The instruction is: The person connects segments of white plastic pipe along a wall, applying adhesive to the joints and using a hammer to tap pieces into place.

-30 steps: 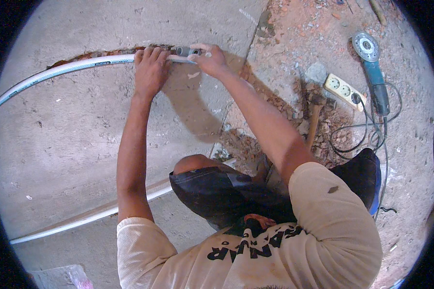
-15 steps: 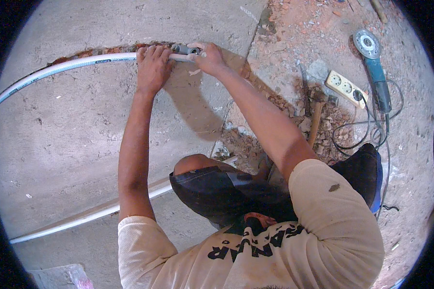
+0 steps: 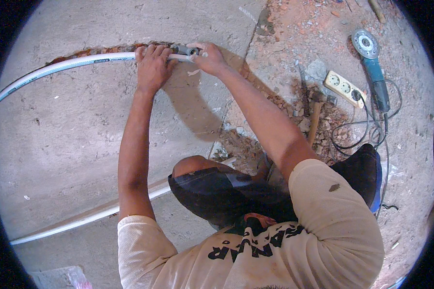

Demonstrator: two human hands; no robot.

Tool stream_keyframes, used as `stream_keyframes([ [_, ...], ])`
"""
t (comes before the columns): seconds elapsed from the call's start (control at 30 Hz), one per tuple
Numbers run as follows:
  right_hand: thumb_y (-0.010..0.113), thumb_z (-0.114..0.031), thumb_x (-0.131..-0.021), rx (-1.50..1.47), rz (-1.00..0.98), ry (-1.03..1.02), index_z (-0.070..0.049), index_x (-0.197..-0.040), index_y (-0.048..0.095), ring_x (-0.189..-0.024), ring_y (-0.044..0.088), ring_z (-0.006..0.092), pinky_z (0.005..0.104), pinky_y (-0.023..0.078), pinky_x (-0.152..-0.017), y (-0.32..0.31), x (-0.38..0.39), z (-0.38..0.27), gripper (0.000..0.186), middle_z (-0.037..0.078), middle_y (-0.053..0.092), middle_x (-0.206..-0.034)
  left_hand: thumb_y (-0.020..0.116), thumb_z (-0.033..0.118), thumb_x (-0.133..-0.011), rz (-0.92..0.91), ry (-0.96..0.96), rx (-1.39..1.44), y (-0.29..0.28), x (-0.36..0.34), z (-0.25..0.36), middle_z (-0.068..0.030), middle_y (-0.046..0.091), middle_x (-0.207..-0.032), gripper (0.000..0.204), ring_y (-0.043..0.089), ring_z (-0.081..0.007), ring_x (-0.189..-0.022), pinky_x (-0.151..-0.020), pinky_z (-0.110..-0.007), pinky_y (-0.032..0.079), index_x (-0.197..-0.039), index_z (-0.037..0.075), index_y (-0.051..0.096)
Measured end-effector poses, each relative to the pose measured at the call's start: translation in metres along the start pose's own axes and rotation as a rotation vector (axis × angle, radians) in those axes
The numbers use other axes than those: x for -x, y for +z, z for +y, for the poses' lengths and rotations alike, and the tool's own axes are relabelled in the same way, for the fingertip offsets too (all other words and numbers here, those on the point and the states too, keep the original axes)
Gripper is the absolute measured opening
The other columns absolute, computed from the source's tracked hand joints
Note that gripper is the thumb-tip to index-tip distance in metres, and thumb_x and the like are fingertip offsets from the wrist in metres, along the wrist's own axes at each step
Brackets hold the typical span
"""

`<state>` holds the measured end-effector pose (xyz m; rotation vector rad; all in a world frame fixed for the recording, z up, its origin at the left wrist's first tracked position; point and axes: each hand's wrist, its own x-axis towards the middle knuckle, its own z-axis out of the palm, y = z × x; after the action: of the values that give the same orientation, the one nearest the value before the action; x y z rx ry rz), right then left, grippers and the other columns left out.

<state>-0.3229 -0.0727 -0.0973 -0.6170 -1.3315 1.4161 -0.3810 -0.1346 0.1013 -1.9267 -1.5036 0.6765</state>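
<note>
A long white pipe (image 3: 77,63) with blue markings curves along the reddish chiselled groove (image 3: 96,51) in the grey cement surface. My left hand (image 3: 154,70) is closed over the pipe close to its right end. A grey pipe fitting (image 3: 192,51) with a round opening lies just above that end, against the groove. My right hand (image 3: 209,59) pinches the fitting and the pipe end, thumb below and fingers above. Whether the fitting sits inside the groove is hard to tell behind my fingers.
Another white pipe (image 3: 91,216) lies to the lower left. Broken rubble (image 3: 330,127) fills the right side, with a wooden-handled hammer (image 3: 316,120) and a chisel-like bar (image 3: 304,89) on it. Farther right are a white power strip (image 3: 342,87), a teal angle grinder (image 3: 373,72) and looping black cable (image 3: 340,144).
Almost nothing differs. Both hands keep their grip on the pipe and fitting, and the fitting's round opening shows slightly more beside my right fingers.
</note>
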Motion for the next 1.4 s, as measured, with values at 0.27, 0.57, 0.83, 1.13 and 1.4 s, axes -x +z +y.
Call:
stream_keyframes([
  [0.27, 0.067, -0.018, -0.077, -0.115, -0.022, 0.045, -0.009, -0.113, 0.066, -0.086, 0.061, 0.0141, 0.0311, 0.049, -0.080, -0.004, 0.006, -0.009, 0.037, 0.006, 0.067, -0.092, 0.071, 0.038, -0.080, -0.035, -0.046, 0.005, -0.001, -0.001, 0.007, -0.0022, 0.065, -0.110, 0.035, 0.054, -0.0220, -0.112, -0.106, -0.052, 0.026, -0.104, 0.013, 0.068],
  [0.57, 0.070, -0.023, -0.076, -0.133, -0.015, 0.098, -0.011, -0.112, 0.067, -0.079, 0.062, 0.0144, 0.0311, 0.050, -0.075, -0.007, 0.002, -0.010, 0.038, 0.005, 0.067, -0.084, 0.070, 0.043, -0.079, 0.002, -0.056, -0.041, -0.001, -0.007, 0.011, -0.0023, 0.065, -0.105, 0.035, 0.054, -0.0224, -0.111, -0.107, -0.052, 0.022, -0.097, 0.013, 0.071],
  [0.83, 0.073, -0.024, -0.075, -0.153, -0.014, 0.094, -0.012, -0.111, 0.067, -0.078, 0.062, 0.0146, 0.0317, 0.050, -0.073, -0.009, 0.003, -0.012, 0.039, 0.004, 0.066, -0.081, 0.068, 0.047, -0.079, -0.068, -0.094, -0.090, 0.000, -0.011, 0.018, -0.0019, 0.065, -0.112, 0.042, 0.053, -0.0232, -0.114, -0.107, -0.057, 0.022, -0.103, 0.013, 0.070],
  [1.13, 0.071, -0.024, -0.075, -0.129, -0.012, 0.078, -0.012, -0.111, 0.067, -0.078, 0.062, 0.0163, 0.0331, 0.050, -0.072, -0.010, 0.005, -0.018, 0.038, 0.005, 0.064, -0.080, 0.067, 0.050, -0.078, -0.067, -0.087, -0.126, 0.006, -0.008, 0.020, -0.0028, 0.066, -0.114, 0.045, 0.053, -0.0232, -0.115, -0.106, -0.060, 0.022, -0.104, 0.013, 0.071],
  [1.4, 0.074, -0.026, -0.073, -0.189, -0.001, 0.117, -0.011, -0.110, 0.067, -0.075, 0.062, 0.0153, 0.0318, 0.050, -0.071, -0.009, 0.004, -0.016, 0.041, 0.005, 0.063, -0.077, 0.067, 0.044, -0.078, -0.046, -0.100, -0.083, 0.002, -0.011, 0.025, -0.0056, 0.066, -0.107, 0.039, 0.054, -0.0236, -0.113, -0.109, -0.057, 0.018, -0.097, 0.010, 0.071],
])
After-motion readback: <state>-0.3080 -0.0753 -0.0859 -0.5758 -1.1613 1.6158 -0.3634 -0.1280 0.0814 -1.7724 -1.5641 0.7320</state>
